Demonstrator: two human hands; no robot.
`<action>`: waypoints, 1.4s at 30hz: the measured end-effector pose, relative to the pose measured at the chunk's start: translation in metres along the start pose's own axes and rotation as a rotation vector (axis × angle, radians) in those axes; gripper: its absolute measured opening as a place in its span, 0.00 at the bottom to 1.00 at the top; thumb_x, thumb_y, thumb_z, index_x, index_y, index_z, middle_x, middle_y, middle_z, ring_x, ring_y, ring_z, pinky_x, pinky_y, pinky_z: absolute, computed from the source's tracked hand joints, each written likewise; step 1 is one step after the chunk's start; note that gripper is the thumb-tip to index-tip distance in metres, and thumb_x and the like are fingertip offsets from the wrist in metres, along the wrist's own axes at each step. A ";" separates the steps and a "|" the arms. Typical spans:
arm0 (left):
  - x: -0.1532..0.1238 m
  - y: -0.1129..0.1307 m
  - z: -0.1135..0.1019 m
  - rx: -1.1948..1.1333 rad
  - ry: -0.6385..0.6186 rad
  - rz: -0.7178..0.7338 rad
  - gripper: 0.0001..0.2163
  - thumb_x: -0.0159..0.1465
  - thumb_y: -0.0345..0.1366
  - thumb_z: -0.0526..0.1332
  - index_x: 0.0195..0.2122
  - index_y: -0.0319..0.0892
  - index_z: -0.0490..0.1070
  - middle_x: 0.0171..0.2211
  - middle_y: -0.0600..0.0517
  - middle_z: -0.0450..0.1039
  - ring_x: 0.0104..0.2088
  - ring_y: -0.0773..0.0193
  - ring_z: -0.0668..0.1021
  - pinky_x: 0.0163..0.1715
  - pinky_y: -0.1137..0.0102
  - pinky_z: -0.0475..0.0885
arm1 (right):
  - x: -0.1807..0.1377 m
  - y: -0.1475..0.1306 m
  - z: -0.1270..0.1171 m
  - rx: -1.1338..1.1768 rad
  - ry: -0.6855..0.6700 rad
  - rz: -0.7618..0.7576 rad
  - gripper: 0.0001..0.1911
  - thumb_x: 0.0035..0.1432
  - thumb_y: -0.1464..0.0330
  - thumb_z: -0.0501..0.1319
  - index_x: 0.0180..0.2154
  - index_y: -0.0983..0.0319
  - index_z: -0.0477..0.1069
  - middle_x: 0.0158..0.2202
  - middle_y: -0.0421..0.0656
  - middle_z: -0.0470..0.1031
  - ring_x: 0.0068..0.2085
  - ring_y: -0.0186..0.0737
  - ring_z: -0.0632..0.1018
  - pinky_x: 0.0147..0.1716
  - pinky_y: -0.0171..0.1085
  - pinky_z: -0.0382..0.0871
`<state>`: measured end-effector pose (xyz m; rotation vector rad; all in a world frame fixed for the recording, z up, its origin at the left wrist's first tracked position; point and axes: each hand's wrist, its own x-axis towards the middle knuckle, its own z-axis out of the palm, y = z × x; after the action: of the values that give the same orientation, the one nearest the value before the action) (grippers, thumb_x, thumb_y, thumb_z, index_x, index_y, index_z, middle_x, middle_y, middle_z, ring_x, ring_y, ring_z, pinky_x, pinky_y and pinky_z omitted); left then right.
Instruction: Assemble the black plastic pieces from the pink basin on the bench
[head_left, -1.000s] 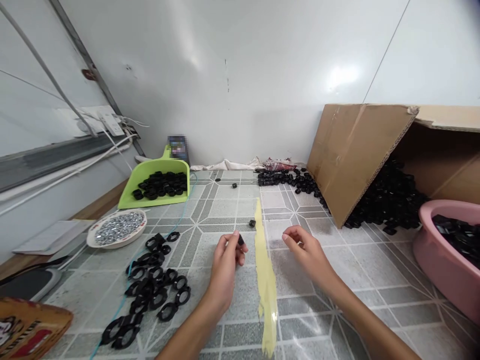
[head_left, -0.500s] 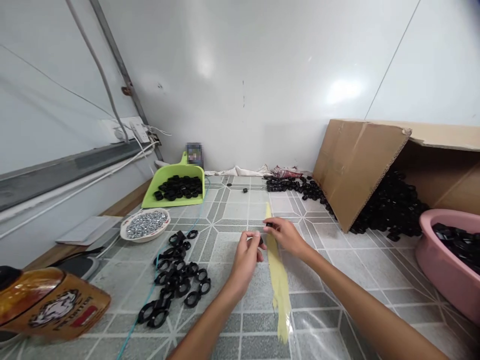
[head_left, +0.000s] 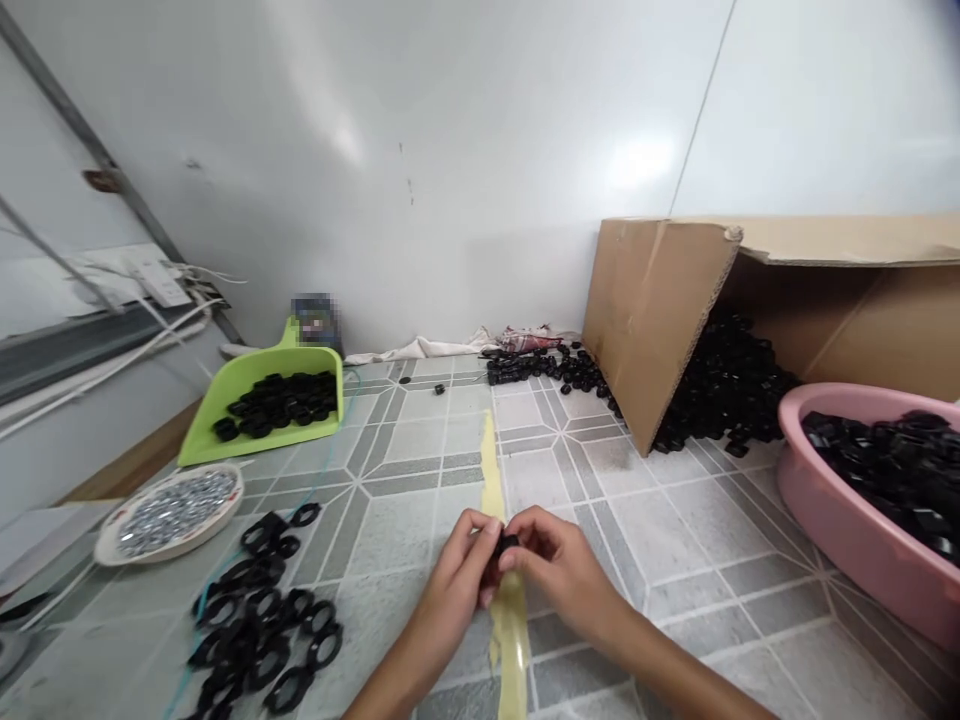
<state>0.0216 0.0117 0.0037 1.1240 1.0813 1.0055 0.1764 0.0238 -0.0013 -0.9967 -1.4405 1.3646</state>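
Observation:
My left hand (head_left: 456, 578) and my right hand (head_left: 561, 568) meet over the tiled surface, fingertips pinched together on a small black part (head_left: 506, 545). They hover just above a strip of yellow tape (head_left: 489, 470) that runs across the tiles. A heap of black rings (head_left: 259, 625) lies to the left of my left hand.
A green dustpan (head_left: 225, 410) holds black parts at the back left. A white dish of silver pieces (head_left: 169, 510) sits near it. A tipped cardboard box (head_left: 660, 320) spills black parts at the right, beside a pink basin (head_left: 847, 510) full of them.
My right hand picked up a black piece from beside the tape and came to meet my left hand. Both hands now pinch the part together, nearer to me.

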 end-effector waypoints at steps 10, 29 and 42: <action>-0.001 -0.001 0.007 -0.212 -0.051 -0.144 0.19 0.64 0.55 0.62 0.34 0.44 0.65 0.25 0.58 0.68 0.19 0.73 0.64 0.24 0.74 0.56 | -0.003 -0.010 -0.012 -0.083 -0.003 -0.050 0.07 0.59 0.67 0.67 0.41 0.58 0.77 0.37 0.40 0.74 0.38 0.39 0.74 0.41 0.37 0.67; -0.001 0.005 0.003 -0.349 0.002 -0.193 0.19 0.62 0.54 0.65 0.35 0.43 0.66 0.25 0.58 0.66 0.21 0.74 0.61 0.21 0.75 0.49 | -0.007 -0.015 -0.019 -0.391 -0.122 -0.274 0.15 0.69 0.69 0.59 0.54 0.51 0.74 0.48 0.43 0.77 0.47 0.42 0.77 0.50 0.43 0.70; 0.001 -0.010 0.013 -0.288 -0.112 -0.123 0.22 0.61 0.59 0.63 0.33 0.44 0.63 0.25 0.56 0.72 0.18 0.72 0.65 0.21 0.74 0.55 | -0.007 -0.002 -0.013 -0.289 -0.063 0.063 0.34 0.72 0.49 0.45 0.22 0.61 0.68 0.20 0.39 0.68 0.24 0.36 0.70 0.27 0.35 0.59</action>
<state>0.0352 0.0085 -0.0050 0.8593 0.8729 0.9548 0.1910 0.0201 0.0001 -1.2000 -1.7001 1.2644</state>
